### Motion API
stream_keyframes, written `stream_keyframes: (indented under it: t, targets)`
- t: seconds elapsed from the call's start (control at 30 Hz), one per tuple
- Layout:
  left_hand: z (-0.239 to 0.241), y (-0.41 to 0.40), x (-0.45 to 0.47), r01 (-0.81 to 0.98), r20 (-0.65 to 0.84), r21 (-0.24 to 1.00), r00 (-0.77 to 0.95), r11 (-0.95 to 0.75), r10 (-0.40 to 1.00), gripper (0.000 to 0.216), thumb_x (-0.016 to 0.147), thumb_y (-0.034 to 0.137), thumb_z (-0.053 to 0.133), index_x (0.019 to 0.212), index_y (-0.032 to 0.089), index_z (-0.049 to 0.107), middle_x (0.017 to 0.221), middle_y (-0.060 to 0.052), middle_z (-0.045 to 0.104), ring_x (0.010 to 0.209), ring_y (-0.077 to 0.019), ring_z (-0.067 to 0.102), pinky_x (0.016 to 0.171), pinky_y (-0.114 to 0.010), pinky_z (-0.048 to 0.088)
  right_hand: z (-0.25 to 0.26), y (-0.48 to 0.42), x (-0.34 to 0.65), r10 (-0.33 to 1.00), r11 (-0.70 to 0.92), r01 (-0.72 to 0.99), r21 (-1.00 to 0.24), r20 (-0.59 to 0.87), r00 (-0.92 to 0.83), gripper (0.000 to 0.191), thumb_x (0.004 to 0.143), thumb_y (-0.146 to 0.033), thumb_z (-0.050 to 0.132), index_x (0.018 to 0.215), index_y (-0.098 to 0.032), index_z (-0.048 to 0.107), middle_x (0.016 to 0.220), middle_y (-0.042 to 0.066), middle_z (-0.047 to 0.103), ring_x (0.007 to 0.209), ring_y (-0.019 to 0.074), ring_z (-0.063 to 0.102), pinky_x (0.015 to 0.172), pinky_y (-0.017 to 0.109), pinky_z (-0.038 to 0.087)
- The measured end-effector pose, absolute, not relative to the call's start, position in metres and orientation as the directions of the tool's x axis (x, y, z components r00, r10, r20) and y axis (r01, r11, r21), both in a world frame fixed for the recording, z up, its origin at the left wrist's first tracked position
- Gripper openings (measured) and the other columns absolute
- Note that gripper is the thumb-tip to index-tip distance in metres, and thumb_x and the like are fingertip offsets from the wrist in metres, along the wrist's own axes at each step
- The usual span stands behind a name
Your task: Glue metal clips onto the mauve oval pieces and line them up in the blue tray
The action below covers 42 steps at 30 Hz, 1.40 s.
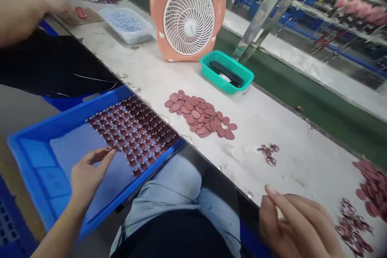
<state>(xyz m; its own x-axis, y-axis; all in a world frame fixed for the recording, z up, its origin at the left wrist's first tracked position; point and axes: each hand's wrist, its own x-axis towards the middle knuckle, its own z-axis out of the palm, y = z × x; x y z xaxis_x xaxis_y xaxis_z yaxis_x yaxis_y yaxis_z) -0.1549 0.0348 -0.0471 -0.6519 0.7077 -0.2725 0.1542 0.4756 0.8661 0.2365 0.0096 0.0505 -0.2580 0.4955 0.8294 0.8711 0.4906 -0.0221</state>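
My left hand (87, 173) reaches over a blue tray (34, 163), thumb and fingers pinched on a small dark red piece (110, 148). Beneath it, rows of similar dark red pieces with shiny metal ends (139, 133) lie on a pale sheet (69, 149) in the tray. My right hand (298, 221) is over the white table, fingers curled together. A pale bit shows between its thumb and fingers; I cannot make out what it is. A small cluster of shiny dark red pieces (269, 153) lies beyond that hand, and a bigger heap (353, 227) is to its right.
Flat reddish ovals (201, 115) are spread mid-table, with more of them (373, 185) at the right edge. Behind stand an orange fan (160, 20), a green basket (220, 84) holding a dark object, and a clear tub (133, 39) of small bits. Another person's arm (24, 8) is at upper left.
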Motion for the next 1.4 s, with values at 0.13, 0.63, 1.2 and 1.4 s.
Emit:
stream_keyframes:
  t: [0.13, 0.63, 1.2, 1.4]
  targets:
    - [-0.058, 0.033, -0.179, 0.359, -0.285, 0.728, -0.616, 0.584, 0.735, 0.013, 0.065, 0.034, 0.087, 0.070, 0.028, 0.076, 0.063, 0.004, 0.068, 0.072, -0.0243, 0.062, 0.060, -0.025, 0.036, 0.036, 0.018, 0.249, 0.458, 0.434, 0.900, 0.043, 0.850, -0.262, 0.039, 0.079, -0.006, 0.074, 0.115, -0.024, 0.073, 0.069, -0.002, 0.067, 0.054, 0.0138, 0.058, 0.054, 0.029, 0.050]
    - [-0.083, 0.051, -0.176, 0.475, -0.222, 0.648, -0.630, 0.595, 0.744, 0.012, 0.065, 0.028, 0.084, 0.064, 0.026, 0.073, 0.051, 0.005, 0.054, 0.052, -0.0194, 0.048, 0.059, -0.029, 0.026, 0.035, 0.023, 0.262, 0.454, 0.395, 0.912, 0.106, 0.841, -0.294, 0.057, 0.069, 0.003, 0.082, 0.119, -0.021, 0.073, 0.065, -0.002, 0.066, 0.051, 0.0153, 0.060, 0.052, 0.029, 0.051]
    - [-0.070, 0.047, -0.172, 0.468, -0.196, 0.730, -0.553, 0.497, 0.810, 0.014, 0.064, 0.026, 0.089, 0.067, 0.031, 0.077, 0.065, 0.005, 0.063, 0.063, -0.0185, 0.052, 0.054, -0.027, 0.022, 0.032, 0.023, 0.270, 0.472, 0.361, 0.925, 0.122, 0.831, -0.294, 0.049, 0.068, 0.003, 0.082, 0.112, -0.019, 0.074, 0.066, -0.001, 0.068, 0.051, 0.0148, 0.061, 0.052, 0.028, 0.052]
    - [-0.072, 0.045, -0.175, 0.542, -0.208, 0.647, -0.552, 0.537, 0.808, 0.010, 0.070, 0.031, 0.086, 0.073, 0.027, 0.077, 0.069, 0.003, 0.062, 0.070, -0.0200, 0.057, 0.054, -0.027, 0.027, 0.027, 0.025, 0.271, 0.453, 0.393, 0.912, 0.119, 0.838, -0.305, 0.044, 0.065, 0.004, 0.084, 0.104, -0.015, 0.076, 0.066, 0.000, 0.068, 0.051, 0.0146, 0.060, 0.053, 0.028, 0.050]
